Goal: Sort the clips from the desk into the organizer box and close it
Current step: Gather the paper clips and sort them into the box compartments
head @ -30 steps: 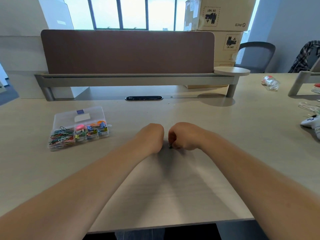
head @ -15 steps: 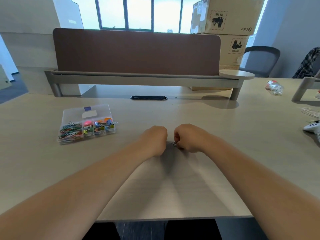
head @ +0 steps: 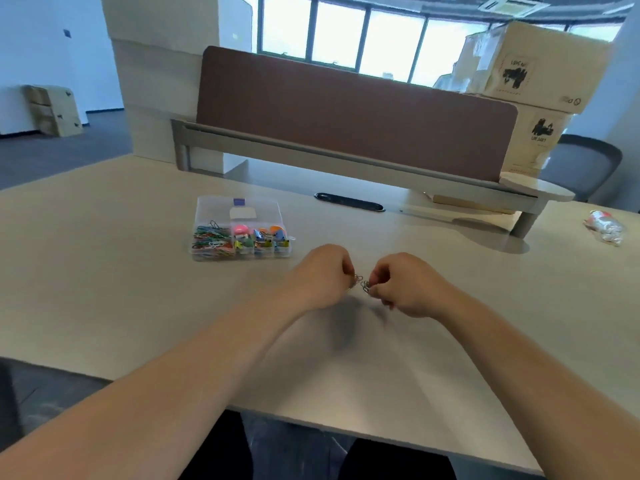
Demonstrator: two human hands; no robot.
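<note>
A clear plastic organizer box [head: 242, 206] lies open on the desk, left of my hands, its lid tipped back. Coloured paper clips [head: 210, 240] fill its left compartment and binder clips [head: 260, 237] the smaller ones. My left hand [head: 320, 276] and my right hand [head: 405, 284] are raised just above the desk, both with fingers curled, facing each other. Between them hang small metal clips [head: 361, 283], pinched from both sides. How the clips are joined is too small to tell.
A brown divider panel [head: 346, 112] on a grey rail crosses the back of the desk [head: 104, 271], with a black cable slot [head: 349, 201] before it. A crumpled plastic bottle [head: 605, 227] lies far right. Cardboard boxes [head: 533, 67] and a chair [head: 585, 164] stand behind.
My head has turned left and tilted, so the scene shifted right. Both hands lifted slightly and drew a little apart, and the metal clips now show between them.
</note>
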